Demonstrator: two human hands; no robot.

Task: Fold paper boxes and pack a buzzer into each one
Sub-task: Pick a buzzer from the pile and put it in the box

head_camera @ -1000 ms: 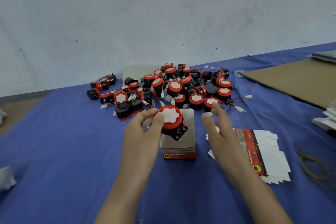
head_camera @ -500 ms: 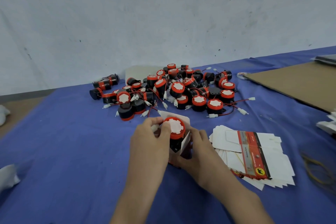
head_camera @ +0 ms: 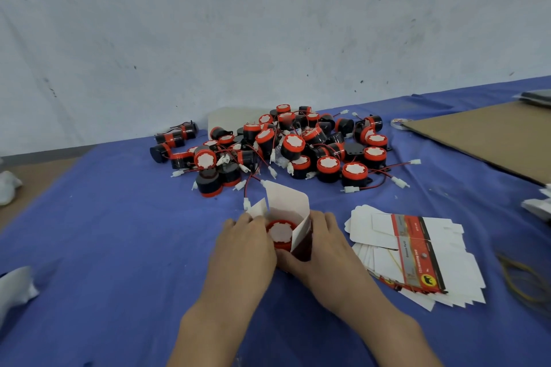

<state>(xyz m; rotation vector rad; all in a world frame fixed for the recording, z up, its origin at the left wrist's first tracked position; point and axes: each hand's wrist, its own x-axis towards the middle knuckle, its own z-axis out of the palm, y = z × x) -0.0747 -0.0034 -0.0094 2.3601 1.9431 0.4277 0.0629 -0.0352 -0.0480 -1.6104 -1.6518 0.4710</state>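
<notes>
Holding the box (head_camera: 302, 247) upright on the cloth (head_camera: 119, 232), both hands close round it. The left hand (head_camera: 243, 250) curls about its left side, fingertips up at the small side flap (head_camera: 258, 208). The right hand (head_camera: 326, 250) wraps the right wall, thumb across the front. A buzzer (head_camera: 279, 233) sits in the open mouth, white face up, red rim about level with the top edge.

It looks not fully seated, so pushing the lid (head_camera: 287, 202) down now could buckle the thin card. I cannot tell where its own wire lies; left outside, it would get pinched under a flap. A hard squeeze could also crease the walls.

A stray lead (head_camera: 247, 202) from the pile (head_camera: 298, 146) lies just beside the left flap and could snag in the closing. Flats (head_camera: 417, 256) are stacked near the right hand, with rubber bands (head_camera: 521, 274) beyond them and cardboard (head_camera: 492, 137) farther right.
</notes>
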